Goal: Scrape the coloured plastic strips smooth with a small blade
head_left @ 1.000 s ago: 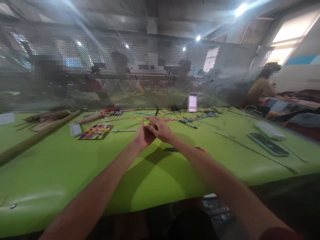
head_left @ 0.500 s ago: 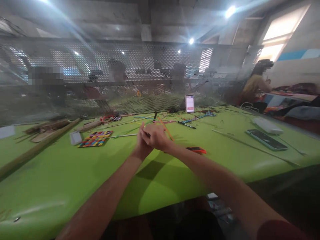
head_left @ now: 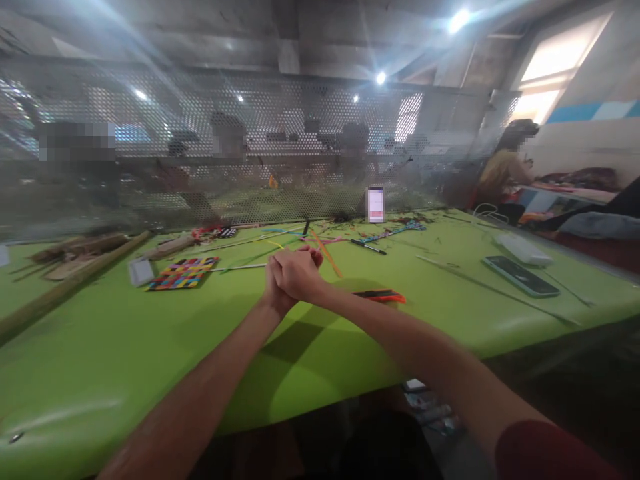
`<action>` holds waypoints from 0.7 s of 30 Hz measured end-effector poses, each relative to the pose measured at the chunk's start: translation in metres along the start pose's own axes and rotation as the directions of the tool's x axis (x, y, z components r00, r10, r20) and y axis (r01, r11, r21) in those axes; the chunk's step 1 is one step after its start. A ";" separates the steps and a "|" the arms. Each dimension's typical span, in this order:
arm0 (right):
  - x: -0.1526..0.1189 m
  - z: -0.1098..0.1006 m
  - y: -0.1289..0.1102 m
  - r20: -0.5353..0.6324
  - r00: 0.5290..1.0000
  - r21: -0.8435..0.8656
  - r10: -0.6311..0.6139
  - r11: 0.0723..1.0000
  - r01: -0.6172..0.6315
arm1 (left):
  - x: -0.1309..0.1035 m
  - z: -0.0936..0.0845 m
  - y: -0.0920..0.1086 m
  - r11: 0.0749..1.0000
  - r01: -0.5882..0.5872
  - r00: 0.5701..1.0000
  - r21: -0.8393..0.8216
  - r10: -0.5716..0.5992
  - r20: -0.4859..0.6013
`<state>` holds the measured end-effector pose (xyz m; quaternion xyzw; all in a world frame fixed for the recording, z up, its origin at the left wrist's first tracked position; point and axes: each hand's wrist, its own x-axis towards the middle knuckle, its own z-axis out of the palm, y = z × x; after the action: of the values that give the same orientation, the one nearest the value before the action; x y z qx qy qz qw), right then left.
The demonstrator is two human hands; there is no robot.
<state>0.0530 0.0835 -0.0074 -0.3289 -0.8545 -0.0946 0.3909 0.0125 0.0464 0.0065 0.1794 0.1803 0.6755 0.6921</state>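
Two hands (head_left: 293, 275), one woven mat (head_left: 176, 273), two phones (head_left: 520, 276), one pen (head_left: 367, 247).

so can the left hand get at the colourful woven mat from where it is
Probably yes. The left hand is clasped with the right hand around thin strips, so it must let go first. The woven mat lies flat to its left, with only bare green table between them.

Right hand (head_left: 296, 273) covers most of the left hand (head_left: 273, 288) – can't tell what's pinched between them. Beyond the mesh screen (head_left: 250, 153) everyone's just blur. Near the hands, the orange strip (head_left: 327, 255) smears out – both forearms run off the bottom edge.
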 end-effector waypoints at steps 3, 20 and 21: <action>0.000 -0.002 -0.002 0.088 0.995 -0.005 0.041 0.999 -0.041 | 0.001 -0.003 0.001 1.000 -0.020 1.000 0.006 0.020 -0.018; -0.007 -0.018 0.024 -0.111 0.990 0.014 -0.086 0.996 0.088 | 0.002 -0.003 0.023 0.998 0.000 0.995 0.067 0.006 -0.098; -0.006 -0.018 0.026 -0.115 0.991 0.012 -0.062 0.998 0.063 | 0.004 -0.004 0.022 0.998 -0.004 0.990 0.070 0.014 -0.137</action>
<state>0.0838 0.0929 -0.0023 -0.2929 -0.8413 -0.1186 0.4385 -0.0085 0.0505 0.0139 0.1574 0.2503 0.6827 0.6683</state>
